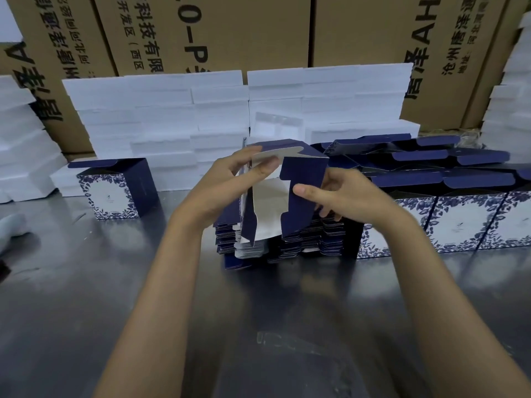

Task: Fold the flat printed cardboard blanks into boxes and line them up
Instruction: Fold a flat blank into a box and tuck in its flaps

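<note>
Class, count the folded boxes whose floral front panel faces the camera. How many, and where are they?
4. One box stands alone on the left of the table. Three more form a row on the right, the last cut by the frame edge. Others may continue beyond it.

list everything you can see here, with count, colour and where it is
box blank in hand: one, navy outside and white inside, half opened, held above the stack at centre
stack of flat blanks: one pile, navy and white, on the table under the hands
single folded box: one, navy with a blue floral white front, standing at left, top flap open
row of folded boxes: at least three fronts showing, same print, lined up at right, more behind
foam blocks: many, white, stacked behind and at both edges
cartons: several, brown with black print, along the back
table: one, grey metal
left hand: grips the blank's left side
right hand: pinches its right panel
</note>
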